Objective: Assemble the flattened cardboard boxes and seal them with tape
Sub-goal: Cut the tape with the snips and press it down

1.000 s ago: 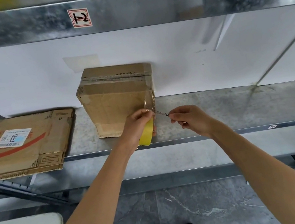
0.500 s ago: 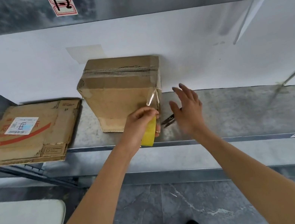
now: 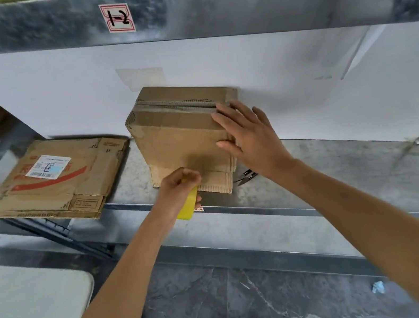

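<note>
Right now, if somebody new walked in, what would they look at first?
Probably the brown box standing in the middle of the metal shelf, with the right hand pressed flat against its right side. Just below, the left hand grips a yellow tape roll. A flattened box lies on the shelf to the left.

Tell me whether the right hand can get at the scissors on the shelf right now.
Probably yes. The scissors lie uncovered on the shelf beside the box, just below the right hand, which holds nothing and only presses the box.
</note>
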